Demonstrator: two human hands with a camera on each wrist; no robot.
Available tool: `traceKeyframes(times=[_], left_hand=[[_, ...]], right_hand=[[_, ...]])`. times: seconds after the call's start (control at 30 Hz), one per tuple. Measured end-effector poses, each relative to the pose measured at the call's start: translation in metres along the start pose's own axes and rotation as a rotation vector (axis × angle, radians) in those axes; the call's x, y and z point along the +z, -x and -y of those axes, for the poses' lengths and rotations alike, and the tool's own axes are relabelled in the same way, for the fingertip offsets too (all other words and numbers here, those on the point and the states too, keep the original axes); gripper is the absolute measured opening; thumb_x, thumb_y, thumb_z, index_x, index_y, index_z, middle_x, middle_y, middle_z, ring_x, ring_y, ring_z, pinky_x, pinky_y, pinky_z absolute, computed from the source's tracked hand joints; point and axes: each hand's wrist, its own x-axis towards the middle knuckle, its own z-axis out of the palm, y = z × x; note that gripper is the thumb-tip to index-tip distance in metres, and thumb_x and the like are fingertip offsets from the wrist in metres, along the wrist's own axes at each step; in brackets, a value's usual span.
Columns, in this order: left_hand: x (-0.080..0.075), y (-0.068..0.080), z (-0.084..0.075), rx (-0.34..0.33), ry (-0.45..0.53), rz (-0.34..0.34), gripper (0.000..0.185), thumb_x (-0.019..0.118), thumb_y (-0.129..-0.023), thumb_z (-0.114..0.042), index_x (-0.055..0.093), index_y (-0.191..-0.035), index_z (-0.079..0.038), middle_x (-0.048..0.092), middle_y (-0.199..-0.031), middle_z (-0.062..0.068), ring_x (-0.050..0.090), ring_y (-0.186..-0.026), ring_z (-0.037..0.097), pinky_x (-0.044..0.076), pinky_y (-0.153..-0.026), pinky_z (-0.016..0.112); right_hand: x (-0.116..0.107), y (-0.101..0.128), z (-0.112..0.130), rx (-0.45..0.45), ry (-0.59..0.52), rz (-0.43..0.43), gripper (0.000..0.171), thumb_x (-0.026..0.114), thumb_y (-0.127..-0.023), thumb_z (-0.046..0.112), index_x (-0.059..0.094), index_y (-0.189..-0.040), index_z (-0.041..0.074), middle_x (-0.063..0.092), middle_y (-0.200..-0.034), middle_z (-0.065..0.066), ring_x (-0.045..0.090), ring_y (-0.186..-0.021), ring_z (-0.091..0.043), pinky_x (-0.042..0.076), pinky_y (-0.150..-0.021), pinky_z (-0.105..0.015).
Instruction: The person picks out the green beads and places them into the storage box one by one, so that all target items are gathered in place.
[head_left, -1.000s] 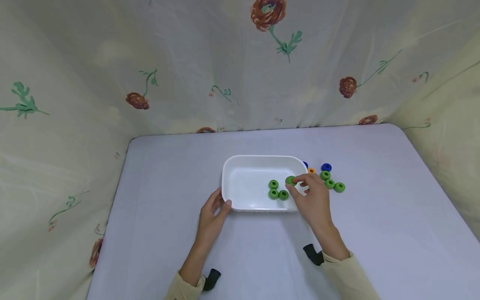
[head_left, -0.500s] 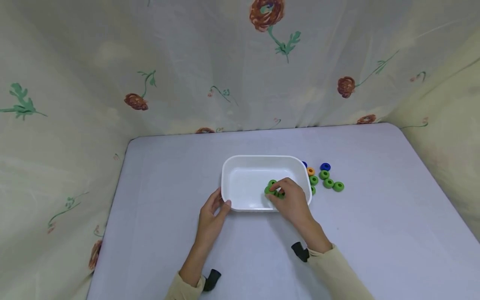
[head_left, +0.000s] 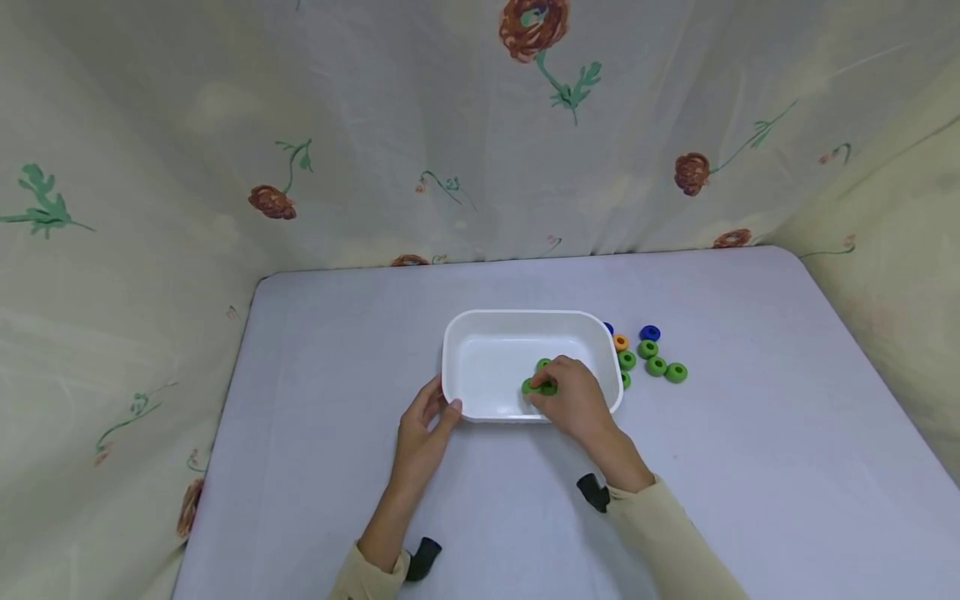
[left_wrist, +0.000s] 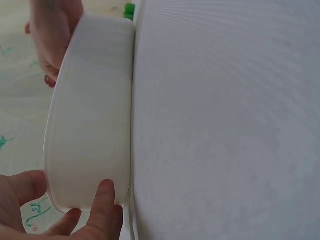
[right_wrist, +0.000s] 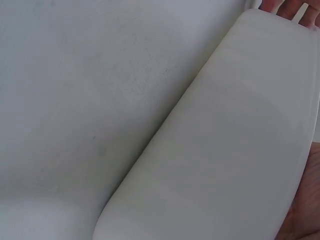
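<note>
In the head view, I see a white tray (head_left: 487,350) sitting upright on the pale worktop (head_left: 322,350) near the middle of the frame. The left hand (head_left: 422,437) has its grip closed around the tray's lower left corner, thumb on the rim and fingers along the outer wall. The right hand (head_left: 579,402) reaches in from the lower right, its grip narrowed to a pinch of thumb and forefinger on a green ring (head_left: 527,387) low over the tray's floor, right of its middle. Two more green rings (head_left: 543,365) lie in there, partly covered by the fingers. Just right of the tray are five loose green rings (head_left: 648,349), an orange ring (head_left: 621,342) and two blue rings (head_left: 650,332), some partly hidden by the rim. A flowered curtain (head_left: 360,108) fills the upper frame.

From the left wrist, the tray's outer wall runs down the left half; the left thumb touches the rim at lower left, fingertips against the wall. The right hand shows at upper left.

From the right wrist, the wall fills the right side, with left fingers at the top right corner. The right hand's edge shows at lower right; I can't tell its grip there.
</note>
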Motion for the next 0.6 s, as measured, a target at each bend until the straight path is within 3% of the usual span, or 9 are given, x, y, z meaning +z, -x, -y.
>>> traceKeyframes(times=[0.33,0.6], left_hand=[[0.0004,-0.0006,0.0011,-0.007,-0.008,-0.009,0.058,0.065,-0.098,-0.023,0.043,-0.151,-0.011,0.051,-0.152,0.013,0.048,-0.143,0.030,0.049,-0.112,0.042],[0.0004,0.0000,0.0014,-0.003,0.007,-0.003,0.059,0.064,-0.099,-0.023,0.042,-0.152,-0.011,0.049,-0.152,0.014,0.047,-0.143,0.031,0.049,-0.113,0.043]], right_hand=[[-0.0002,-0.0067,0.0009,0.102,0.032,0.088,0.011,0.084,-0.080,0.013,0.075,-0.084,0.007,0.062,-0.082,-0.006,0.053,-0.074,-0.017,0.044,-0.067,-0.026],[-0.0018,-0.0088,0.0012,0.152,0.034,0.135,0.010,0.082,-0.081,0.015,0.074,-0.082,0.009,0.062,-0.083,-0.005,0.055,-0.076,-0.017,0.045,-0.068,-0.025]])
